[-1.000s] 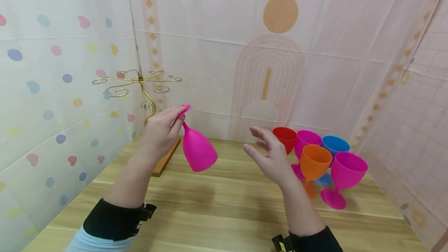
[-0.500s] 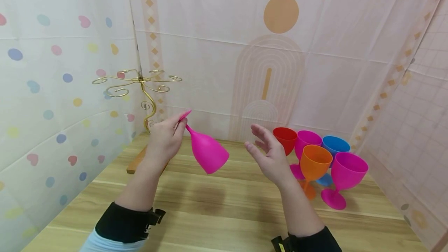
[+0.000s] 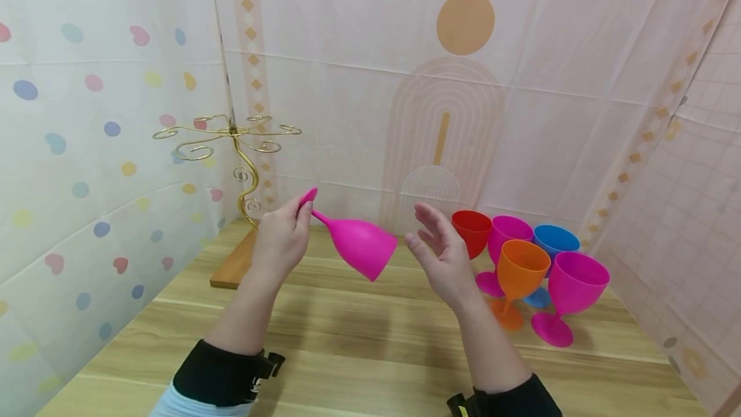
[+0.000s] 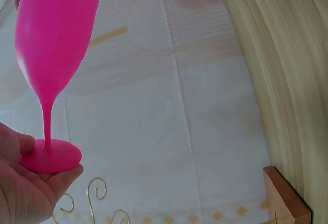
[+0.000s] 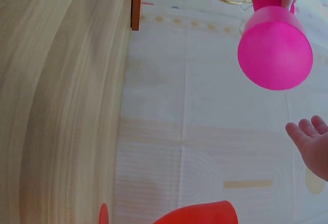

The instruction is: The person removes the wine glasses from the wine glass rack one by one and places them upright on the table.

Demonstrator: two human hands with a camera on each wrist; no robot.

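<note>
A pink plastic goblet (image 3: 361, 246) hangs tilted above the table, its mouth toward the right and down. My left hand (image 3: 282, 237) pinches it by the round foot; in the left wrist view, the thumb lies over the foot (image 4: 56, 157) with fingers beneath. My right hand (image 3: 442, 256) is raised with fingers extended, apart from the goblet's rim and holding nothing. Just beyond it stand a red goblet (image 3: 471, 233), an orange goblet (image 3: 522, 269), a blue goblet (image 3: 556, 240) and two pink goblets, the nearer pink one (image 3: 577, 282) at the right. My right hand partly hides the red one.
A gold wire rack (image 3: 246, 159) with curled arms stands on a wooden base (image 3: 231, 266) at the back left, partly behind my left hand. Patterned cloths (image 3: 347, 50) line the back and sides of the wooden table (image 3: 370, 365).
My left hand has moved right and slightly down, away from the rack. The pink goblet has swung from mouth-down toward horizontal, closer to my right hand, which has barely shifted.
</note>
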